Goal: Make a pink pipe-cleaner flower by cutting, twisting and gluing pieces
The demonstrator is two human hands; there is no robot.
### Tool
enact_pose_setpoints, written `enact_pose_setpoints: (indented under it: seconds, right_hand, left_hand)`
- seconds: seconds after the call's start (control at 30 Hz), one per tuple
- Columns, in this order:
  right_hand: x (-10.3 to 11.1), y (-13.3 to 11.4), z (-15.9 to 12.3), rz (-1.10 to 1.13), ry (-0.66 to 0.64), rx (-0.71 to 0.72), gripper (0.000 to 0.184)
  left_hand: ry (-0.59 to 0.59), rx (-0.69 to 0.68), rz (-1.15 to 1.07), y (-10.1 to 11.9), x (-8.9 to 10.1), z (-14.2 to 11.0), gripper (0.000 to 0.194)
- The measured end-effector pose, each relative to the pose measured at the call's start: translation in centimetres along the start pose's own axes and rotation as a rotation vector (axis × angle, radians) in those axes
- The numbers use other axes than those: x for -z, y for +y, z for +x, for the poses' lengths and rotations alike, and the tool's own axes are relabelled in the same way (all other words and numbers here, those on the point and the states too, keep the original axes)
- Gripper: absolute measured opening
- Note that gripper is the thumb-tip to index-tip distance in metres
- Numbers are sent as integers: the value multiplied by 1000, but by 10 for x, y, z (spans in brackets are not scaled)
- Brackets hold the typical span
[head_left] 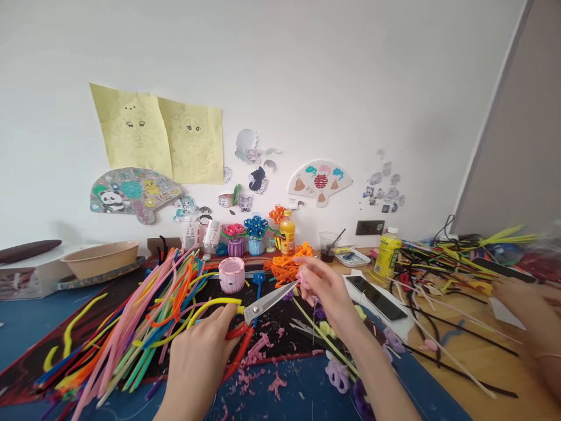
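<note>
My left hand (199,356) is closed around the orange-red handles of a pair of scissors (268,304). The blades point up to the right, and their tips meet a small pink fuzzy piece (302,275) pinched in my right hand (322,289). How far the blades are parted I cannot make out. Pink fuzzy clippings (258,349) lie scattered below on the dark mat. Behind the scissors stands a small pink pot (231,275) wrapped in pipe cleaner. A bundle of coloured pipe cleaners (127,327) spreads out left of my left hand.
Pots of blue flowers (256,234) and pink flowers (234,237) stand by the wall near an orange juice bottle (287,233). Orange pipe-cleaner pieces (280,270) lie behind my right hand. A phone (377,298) and yellow bottle (387,254) are rightward. Another person's blurred hand (521,295) reaches in at right.
</note>
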State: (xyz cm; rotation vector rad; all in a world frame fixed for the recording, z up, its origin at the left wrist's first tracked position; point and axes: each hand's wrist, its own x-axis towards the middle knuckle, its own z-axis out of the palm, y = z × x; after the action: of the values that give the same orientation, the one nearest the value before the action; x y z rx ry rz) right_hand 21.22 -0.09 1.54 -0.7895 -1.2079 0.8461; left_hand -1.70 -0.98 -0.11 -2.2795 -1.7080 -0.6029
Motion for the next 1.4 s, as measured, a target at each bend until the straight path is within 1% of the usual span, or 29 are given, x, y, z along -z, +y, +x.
enact_pose_setpoints:
  seconds: [0.07, 0.13, 0.23, 0.33, 0.4, 0.47, 0.63, 0.77, 0.97, 1.17, 1.4]
  right_hand:
    - [3, -4, -2, -25, -41, 16, 32]
    - [6, -6, -3, -79, -56, 21, 31]
    - [9, -5, -2, -143, -27, -7, 28]
    - [10, 1, 1, -158, 1, -37, 31]
    - [9, 4, 2, -162, 11, -30, 33]
    - [8, 7, 3, -166, 25, -10, 36]
    - [7, 10, 6, -165, 56, 4, 38]
    - [6, 11, 6, -137, 55, 8, 39]
    - [4, 9, 4, -150, 48, 16, 40]
    - [1, 4, 3, -196, 39, 18, 38]
    - [-1, 2, 2, -176, 28, 25, 38]
  left_hand:
    - [-39, 13, 15, 1, 1, 1, 20]
    - [-78, 24, 40, 2, 3, 2, 20]
    - [-140, 37, 43, 4, 6, 4, 19]
    - [-197, 40, 39, 8, 10, 6, 16]
    - [-214, 46, 41, 10, 12, 7, 14]
    - [-220, 70, 41, 12, 13, 7, 12]
    - [-188, 89, -33, 16, 9, 7, 24]
    - [-188, 76, -63, 16, 8, 6, 23]
    - [-216, 37, -81, 17, 13, 5, 18]
    - [-236, 32, -93, 17, 13, 5, 17]
    - [-258, 28, -68, 16, 13, 6, 16]
